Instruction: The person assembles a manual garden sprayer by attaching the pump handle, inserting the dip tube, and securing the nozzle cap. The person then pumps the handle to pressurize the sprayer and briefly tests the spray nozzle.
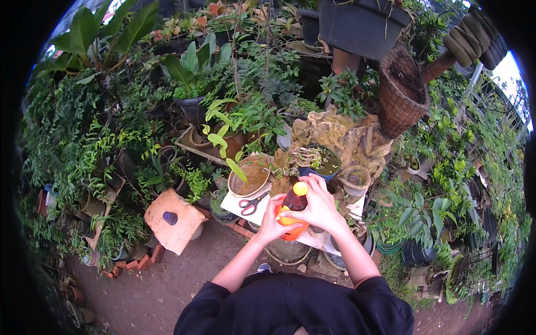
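Nearest us, we wore a black short-sleeved top, and both bare forearms reached forward. Our left hand curled its fingers around the lower left side of an orange plastic bottle with yellow fittings. Our right hand held its fingers bent around the bottle's dark brown upper section, thumb across the front. A round yellow knob topped it. The bottle was upright or nearly so, in front of our chest, above the edge of a white bench.

As far as we could judge, the handling was under way: the bottle was gripped and the knob in place, but it was not yet released. Whether its parts were fully joined, we could not tell.

Just left lay red-and-black scissors, untouched. Behind them sat a round, pale-rimmed pot, brown inside. Farther back rose a craggy tan mass of rock or wood, then a cone-shaped brown woven-looking planter and a dark rectangular planter, with dense greenery around.
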`<state>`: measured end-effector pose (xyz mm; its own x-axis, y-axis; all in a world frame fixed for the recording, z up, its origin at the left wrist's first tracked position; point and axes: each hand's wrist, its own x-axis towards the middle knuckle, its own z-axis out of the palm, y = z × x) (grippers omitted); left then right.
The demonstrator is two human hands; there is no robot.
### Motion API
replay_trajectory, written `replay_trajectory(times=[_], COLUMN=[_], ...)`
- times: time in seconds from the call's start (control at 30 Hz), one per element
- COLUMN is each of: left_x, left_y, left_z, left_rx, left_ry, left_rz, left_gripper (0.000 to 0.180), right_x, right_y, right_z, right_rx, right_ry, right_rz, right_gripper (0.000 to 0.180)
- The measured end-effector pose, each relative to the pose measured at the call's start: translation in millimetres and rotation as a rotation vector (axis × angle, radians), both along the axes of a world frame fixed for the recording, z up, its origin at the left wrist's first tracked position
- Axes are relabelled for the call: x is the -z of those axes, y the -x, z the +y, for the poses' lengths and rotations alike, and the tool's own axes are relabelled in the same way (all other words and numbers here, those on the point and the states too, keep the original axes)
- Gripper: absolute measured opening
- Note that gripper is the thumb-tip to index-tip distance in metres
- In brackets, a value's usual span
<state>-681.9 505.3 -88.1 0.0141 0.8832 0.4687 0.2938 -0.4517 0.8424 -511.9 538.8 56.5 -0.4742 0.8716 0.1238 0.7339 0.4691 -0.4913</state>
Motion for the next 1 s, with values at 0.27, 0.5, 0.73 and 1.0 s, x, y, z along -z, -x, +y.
replay_trajectory(times=[0.27,0.5,0.73,1.0], left_x=[20.9,34.7,49.4,20.8], left_y=[-6.7,-14.3,-14.1,-2.4], left_z=[-3.0,-6.9,-11.0,-6.7], left_rx=[-0.026,-0.191,-0.192,-0.023], left_ry=[-0.093,-0.381,-0.531,-0.004], left_rz=[0.012,0.119,0.163,0.101], left_gripper=[0.092,0.082,0.072,0.122], right_x=[8.8,-18.4,-1.4,-21.0], right_y=[1.3,-28.7,16.9,-4.3], right_z=[-3.1,4.7,-15.2,13.3], right_rx=[0.200,0.241,0.115,-0.212], right_ry=[-0.048,-0.066,0.122,0.240], right_rz=[0.018,0.108,0.157,0.233], right_gripper=[0.117,0.110,0.113,0.098])
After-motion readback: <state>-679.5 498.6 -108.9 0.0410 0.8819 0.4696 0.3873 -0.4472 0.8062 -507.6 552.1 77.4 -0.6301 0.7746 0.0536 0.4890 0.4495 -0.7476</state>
